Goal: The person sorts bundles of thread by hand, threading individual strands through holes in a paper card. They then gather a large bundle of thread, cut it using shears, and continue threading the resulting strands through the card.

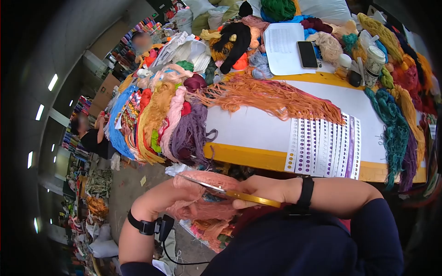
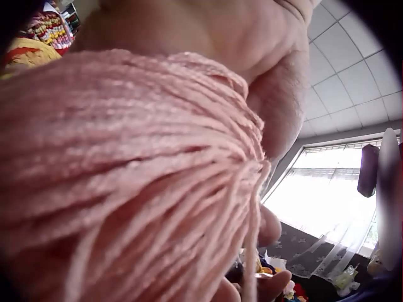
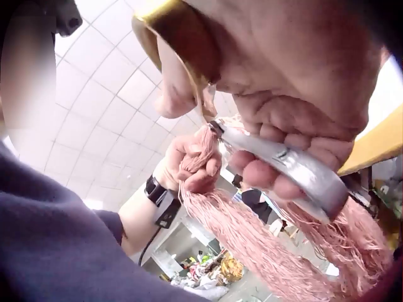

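My left hand (image 3: 196, 165) grips a hank of pink yarn (image 1: 195, 209) near its gathered top, and the strands hang below the fist in long loops. Up close in the left wrist view, the pink strands fan out from a bunched point beside the palm. My right hand (image 1: 260, 186) holds scissors (image 1: 255, 199) with gold-coloured handles, fingers through one loop and the thumb at the other. The handle loops stand spread apart in the right wrist view. Their blade points left across the pink yarn in the head view, near the left hand; the tips' contact with strands is hidden.
Orange fringed yarn (image 1: 276, 99) lies across the white-topped table, beside a punched colour card (image 1: 324, 147). Heaped hanks (image 1: 161, 115) cover the table's left end. A phone (image 1: 307, 54) rests on paper sheets, with jars (image 1: 374, 64) nearby. Two other people are in the background at left.
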{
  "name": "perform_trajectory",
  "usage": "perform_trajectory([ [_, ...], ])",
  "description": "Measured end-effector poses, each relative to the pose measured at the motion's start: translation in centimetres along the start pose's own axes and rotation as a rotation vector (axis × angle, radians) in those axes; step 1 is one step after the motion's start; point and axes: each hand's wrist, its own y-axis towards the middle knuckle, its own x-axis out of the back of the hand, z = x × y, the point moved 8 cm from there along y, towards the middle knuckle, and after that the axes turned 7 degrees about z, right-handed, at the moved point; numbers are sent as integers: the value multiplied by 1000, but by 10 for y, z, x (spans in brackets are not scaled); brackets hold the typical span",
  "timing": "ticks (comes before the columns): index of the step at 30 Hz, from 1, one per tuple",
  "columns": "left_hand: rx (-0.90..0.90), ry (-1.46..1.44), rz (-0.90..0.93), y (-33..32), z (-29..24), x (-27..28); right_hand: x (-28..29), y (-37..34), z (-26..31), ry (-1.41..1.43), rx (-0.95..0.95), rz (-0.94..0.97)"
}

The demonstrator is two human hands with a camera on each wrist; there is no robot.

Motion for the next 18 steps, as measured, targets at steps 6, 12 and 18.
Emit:
perform_trajectory([
  [6, 146, 114, 134, 3, 10, -15, 3, -8, 33, 44, 182, -98],
  [12, 194, -15, 63, 1, 15, -16, -5, 9, 20, 85, 297, -89],
  [18, -21, 23, 138, 8, 25, 0, 2, -5, 13, -109, 6, -27],
])
